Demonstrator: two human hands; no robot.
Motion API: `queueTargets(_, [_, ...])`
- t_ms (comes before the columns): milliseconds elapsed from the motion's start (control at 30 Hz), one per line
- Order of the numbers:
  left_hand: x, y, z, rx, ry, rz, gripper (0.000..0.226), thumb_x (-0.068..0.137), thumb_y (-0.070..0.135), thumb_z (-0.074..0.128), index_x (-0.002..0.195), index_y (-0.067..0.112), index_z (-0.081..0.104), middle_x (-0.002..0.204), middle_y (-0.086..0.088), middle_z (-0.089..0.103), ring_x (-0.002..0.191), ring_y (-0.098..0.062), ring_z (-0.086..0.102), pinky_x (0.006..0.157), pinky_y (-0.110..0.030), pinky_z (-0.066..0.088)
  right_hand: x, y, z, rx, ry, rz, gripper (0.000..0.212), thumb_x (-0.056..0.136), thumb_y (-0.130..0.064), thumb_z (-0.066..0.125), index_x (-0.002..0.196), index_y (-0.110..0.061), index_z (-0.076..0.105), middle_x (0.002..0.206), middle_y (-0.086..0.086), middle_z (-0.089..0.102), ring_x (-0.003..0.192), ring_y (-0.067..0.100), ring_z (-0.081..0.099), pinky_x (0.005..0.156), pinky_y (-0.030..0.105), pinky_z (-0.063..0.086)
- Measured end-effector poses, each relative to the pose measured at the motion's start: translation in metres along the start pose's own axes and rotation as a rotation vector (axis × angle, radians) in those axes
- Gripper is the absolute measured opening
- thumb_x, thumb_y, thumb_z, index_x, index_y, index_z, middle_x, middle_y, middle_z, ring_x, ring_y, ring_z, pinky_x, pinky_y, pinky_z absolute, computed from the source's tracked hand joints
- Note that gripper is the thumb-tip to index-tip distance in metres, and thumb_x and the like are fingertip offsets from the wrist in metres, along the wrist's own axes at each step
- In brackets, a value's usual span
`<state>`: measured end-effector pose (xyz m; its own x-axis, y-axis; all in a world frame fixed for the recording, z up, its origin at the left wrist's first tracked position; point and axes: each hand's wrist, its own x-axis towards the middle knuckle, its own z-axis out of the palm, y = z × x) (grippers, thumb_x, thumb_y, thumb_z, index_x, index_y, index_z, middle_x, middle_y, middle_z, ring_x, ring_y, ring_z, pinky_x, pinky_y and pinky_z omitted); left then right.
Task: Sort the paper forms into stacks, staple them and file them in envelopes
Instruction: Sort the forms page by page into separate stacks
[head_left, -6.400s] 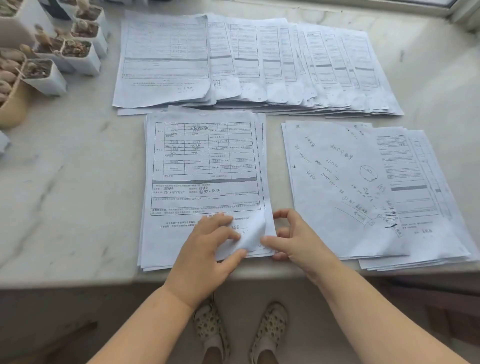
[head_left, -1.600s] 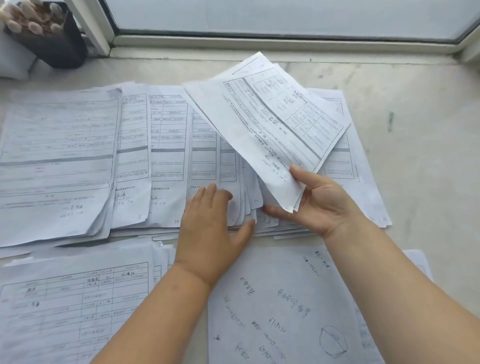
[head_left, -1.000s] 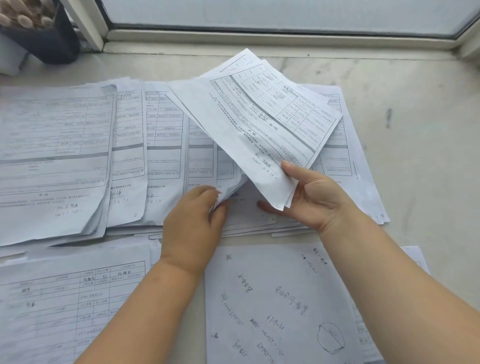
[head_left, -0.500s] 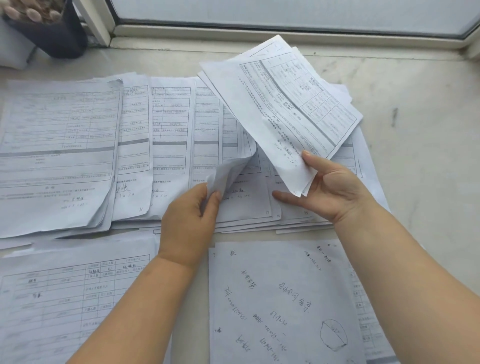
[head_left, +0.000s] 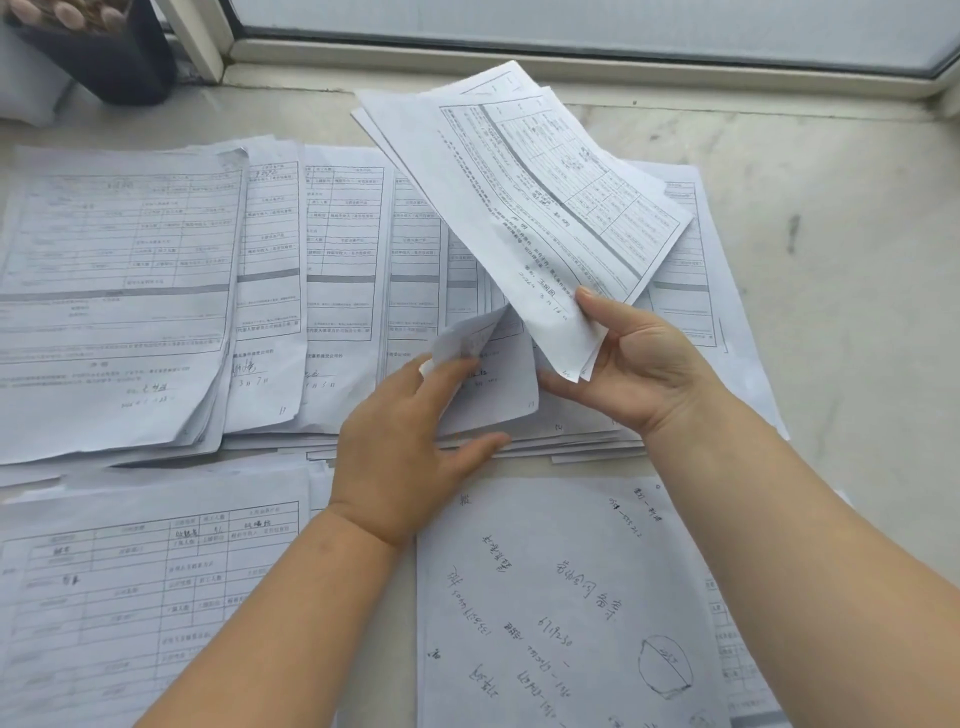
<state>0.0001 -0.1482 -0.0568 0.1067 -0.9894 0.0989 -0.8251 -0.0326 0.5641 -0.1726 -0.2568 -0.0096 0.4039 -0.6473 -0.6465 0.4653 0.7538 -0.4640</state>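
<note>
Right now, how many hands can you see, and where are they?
2. The left hand lifts a form's corner in the fanned row; the right hand holds a small bundle of forms above it. None seem hidden.

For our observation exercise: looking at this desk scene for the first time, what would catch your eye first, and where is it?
First, the tilted sheaf of forms lifted above the centre, pinched at its lower corner by the right hand. Next, the left hand just below it, curling up the corner of a sheet in the fanned row of forms. Then the handwritten page at bottom right.
</note>
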Motion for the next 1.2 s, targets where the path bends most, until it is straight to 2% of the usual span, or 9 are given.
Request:
queueTargets(100, [-0.001,0.0,0.001,0.024,0.018,0.012,0.052,0.078,0.027,0.06,0.127,0.034,0.045,0.089,0.0,0.064,0.077,-0.025,0.061,0.062,-0.026,0.042,-0.002,-0.004,-0.001,-0.013,0.01,-0.037,0.039,0.085,-0.01,0.057,0.123,-0.011,0.06,0.113,0.008,0.072,0.102,0.027,0.07,0.101,0.058,0.042])
queueTargets(200, [0.001,0.001,-0.001,-0.069,0.103,-0.02,0.066,0.087,0.007,0.049,0.141,0.037,0.024,0.111,-0.006,0.067,0.073,-0.032,0.062,0.059,-0.032,0.044,-0.012,-0.014,-0.009,-0.107,0.11,-0.129,0.016,0.094,-0.011,0.053,0.105,-0.015,0.064,0.091,0.002,0.075,0.076,0.02,0.073,0.089,0.052,0.048])
queueTargets(300, [0.001,0.004,-0.004,-0.117,0.14,-0.002,0.072,0.089,0.009,0.045,0.148,0.032,0.01,0.134,-0.004,0.056,0.062,-0.026,0.057,0.055,-0.028,0.039,-0.019,-0.018,-0.017,-0.104,0.108,-0.135,0.018,0.095,-0.011,0.051,0.107,-0.017,0.064,0.094,0.001,0.076,0.077,0.02,0.074,0.081,0.051,0.051])
queueTargets(367, [0.001,0.001,-0.002,-0.116,0.123,-0.023,0.073,0.089,0.009,0.045,0.147,0.033,0.008,0.11,0.001,0.066,0.054,-0.016,0.047,0.054,-0.023,0.034,-0.018,-0.015,-0.018,-0.092,0.062,-0.077,0.024,0.093,-0.012,0.051,0.113,-0.017,0.063,0.099,0.001,0.075,0.082,0.021,0.074,0.081,0.051,0.052])
queueTargets(700, [0.0,-0.001,-0.003,0.025,-0.046,-0.002,0.083,0.076,0.058,0.066,0.144,0.022,0.037,0.118,0.005,0.063,0.103,-0.016,0.058,0.076,-0.025,0.04,-0.002,-0.011,0.001,-0.117,-0.013,-0.019,0.023,0.086,-0.014,0.058,0.109,-0.015,0.064,0.093,0.002,0.074,0.078,0.02,0.072,0.071,0.037,0.055])
queueTargets(867, [0.001,0.0,-0.004,0.076,-0.043,0.016,0.061,0.075,0.021,0.07,0.133,0.012,0.053,0.12,-0.005,0.064,0.106,-0.027,0.061,0.079,-0.033,0.05,-0.004,-0.009,0.007,-0.08,-0.019,-0.019,0.017,0.094,-0.013,0.051,0.106,-0.014,0.064,0.09,0.004,0.075,0.077,0.021,0.072,0.077,0.043,0.055])
queueTargets(1033, [-0.002,0.002,0.004,0.122,-0.041,-0.008,0.059,0.068,0.012,0.059,0.126,0.003,0.056,0.13,-0.016,0.058,0.116,-0.035,0.056,0.093,-0.037,0.045,-0.007,-0.007,0.016,-0.075,-0.053,-0.061,0.019,0.096,-0.013,0.048,0.106,-0.012,0.064,0.092,0.005,0.074,0.079,0.022,0.072,0.086,0.045,0.052])
queueTargets(1100, [-0.002,0.0,0.01,0.25,-0.057,0.013,0.062,0.065,0.007,0.06,0.127,0.003,0.055,0.138,-0.02,0.05,0.129,-0.041,0.043,0.112,-0.046,0.025,-0.013,-0.012,0.017,-0.054,0.012,-0.126,0.016,0.096,-0.011,0.049,0.101,-0.011,0.064,0.083,0.004,0.074,0.071,0.019,0.072,0.089,0.044,0.05])
queueTargets(1200, [-0.001,-0.004,0.008,0.306,-0.105,-0.169,0.076,0.071,0.001,0.056,0.144,0.015,0.041,0.156,-0.014,0.028,0.145,-0.037,0.015,0.116,-0.05,-0.003,-0.028,-0.028,0.004,-0.054,0.154,-0.306,0.022,0.097,-0.007,0.05,0.092,-0.016,0.069,0.082,0.0,0.075,0.072,0.014,0.073,0.077,0.039,0.059])
